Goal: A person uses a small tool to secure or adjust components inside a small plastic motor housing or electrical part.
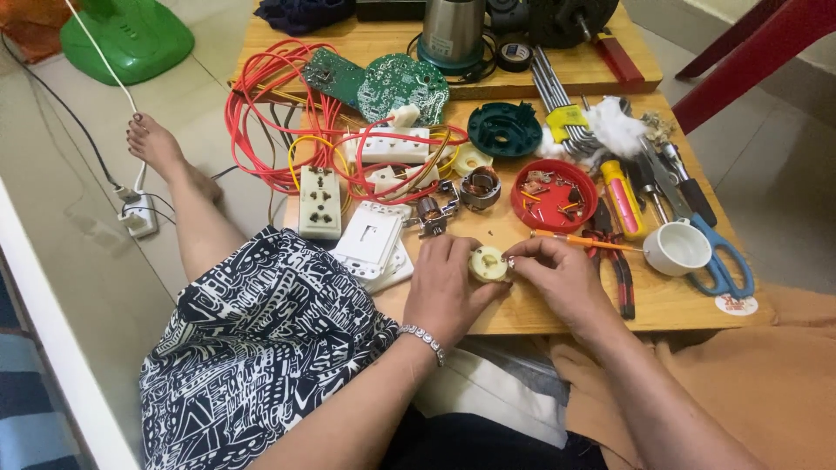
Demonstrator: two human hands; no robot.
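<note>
My left hand (448,287) holds a small round cream plastic part (488,264) over the near edge of the low wooden table (522,309). My right hand (557,274) pinches a tiny metal piece (510,261) against the right side of that part. Both hands touch the part. A silver bracelet (424,339) circles my left wrist.
White wall switches (370,239) and a socket (320,202) lie left, amid red wires (279,113). A red lid with small parts (554,194), orange screwdriver (579,239), pliers (620,278), white cup (677,248), blue scissors (723,261), green circuit boards (383,84) and motor parts (479,187) crowd the table.
</note>
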